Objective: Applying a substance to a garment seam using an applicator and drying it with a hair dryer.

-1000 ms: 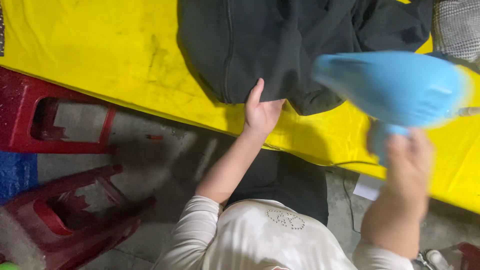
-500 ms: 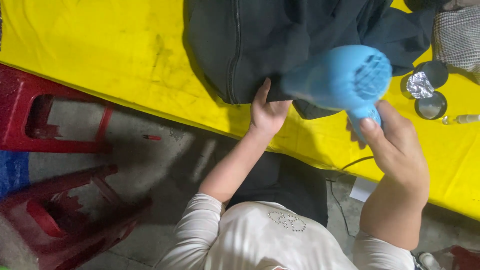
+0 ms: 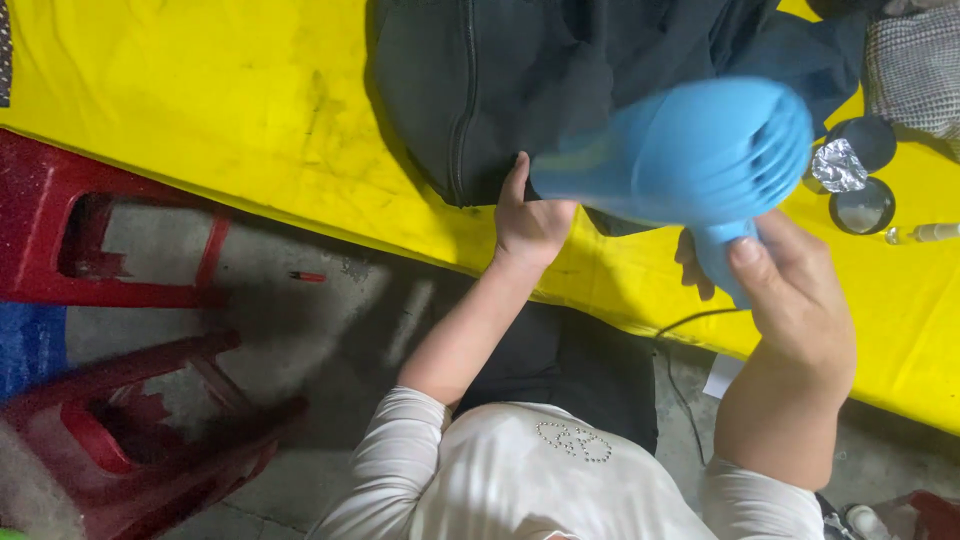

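Across the top of your view runs the yellow worktop point(image 3: 180, 110). On its right side you have two round dark lids point(image 3: 865, 190), one holding crumpled foil point(image 3: 838, 166), with a checked cloth point(image 3: 915, 70) above them. Below, on the grey floor point(image 3: 340, 300), two red plastic stools point(image 3: 110, 300) stand at your left.

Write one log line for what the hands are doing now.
left hand: pressing dark zippered garment | right hand: gripping blue plastic hair dryer | surface: yellow table
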